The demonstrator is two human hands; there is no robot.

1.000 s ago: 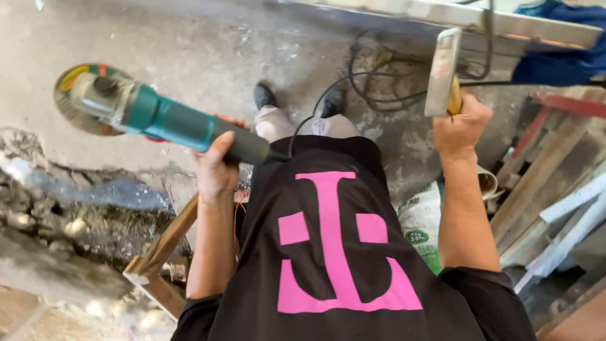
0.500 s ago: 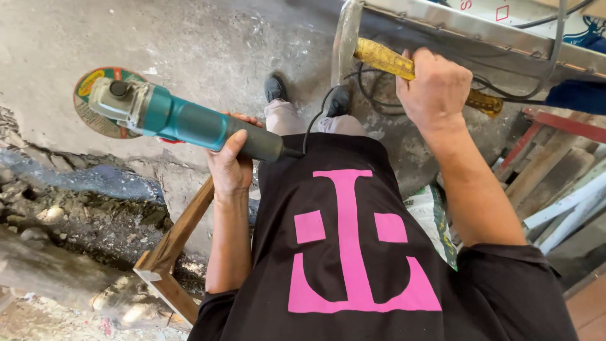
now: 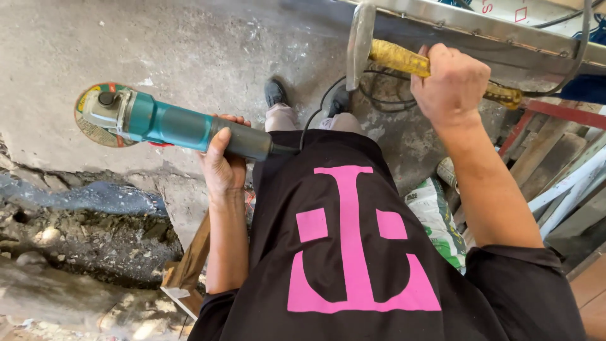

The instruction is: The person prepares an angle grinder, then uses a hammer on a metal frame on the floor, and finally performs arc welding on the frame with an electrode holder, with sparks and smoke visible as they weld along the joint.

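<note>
The left hand (image 3: 222,165) gripped the teal angle grinder (image 3: 170,125) by its dark handle, held out over the concrete floor (image 3: 189,44). The right hand (image 3: 449,81) clasped a yellow-handled trowel (image 3: 404,58) beside the metal rail (image 3: 480,25).

The angle grinder (image 3: 170,126) has a teal body, a dark grey rear grip and a silver-grey head; its disc (image 3: 95,117) carries a label in green, red and yellow. The trowel (image 3: 379,50) has a yellow, grime-stained handle and a dull silver blade. The shirt (image 3: 379,265) is black with a bold pink emblem. The floor (image 3: 189,44) is pale grey concrete. The sack (image 3: 439,221) is white with green print.
</note>
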